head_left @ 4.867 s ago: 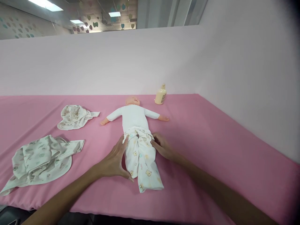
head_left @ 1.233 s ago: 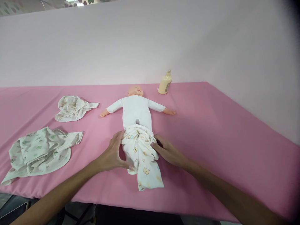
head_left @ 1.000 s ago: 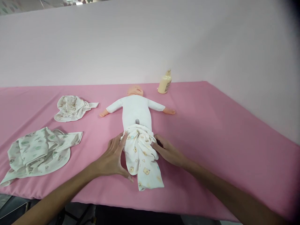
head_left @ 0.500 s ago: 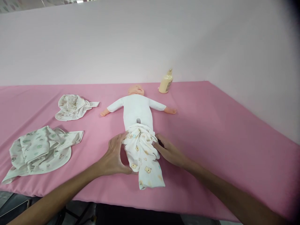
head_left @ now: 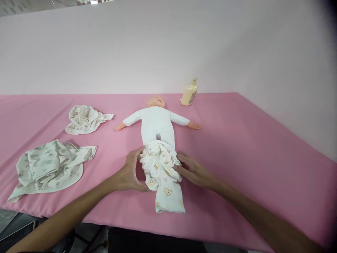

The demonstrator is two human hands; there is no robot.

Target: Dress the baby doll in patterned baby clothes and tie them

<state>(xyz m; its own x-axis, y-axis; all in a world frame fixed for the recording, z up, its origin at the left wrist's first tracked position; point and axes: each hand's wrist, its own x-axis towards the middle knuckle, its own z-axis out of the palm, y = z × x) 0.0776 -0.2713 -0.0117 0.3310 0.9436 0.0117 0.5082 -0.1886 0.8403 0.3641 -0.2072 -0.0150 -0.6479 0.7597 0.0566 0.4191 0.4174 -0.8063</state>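
A baby doll (head_left: 158, 121) in a white bodysuit lies on its back, arms spread, head toward the wall. Over its lower body and legs is a bunched white baby garment (head_left: 163, 170) with a bear print; one narrow end hangs toward me. My left hand (head_left: 130, 172) curves round the garment's left side in a wide C, fingertips at its upper edge and thumb at its lower edge. On the right side, my right hand (head_left: 193, 170) pinches a fold between thumb and fingers. The cloth hides the doll's legs and some fingertips.
A pale yellow pump bottle (head_left: 189, 95) stands right of the doll's head. To the left lie a crumpled small garment (head_left: 85, 120) and a larger green-printed one (head_left: 51, 167). The pink sheet (head_left: 237, 158) covers the table up to the white wall (head_left: 131, 52).
The view has shifted slightly, so the scene sits a little further right. Both hands stay at the sides of the baby garment with almost the same hold.
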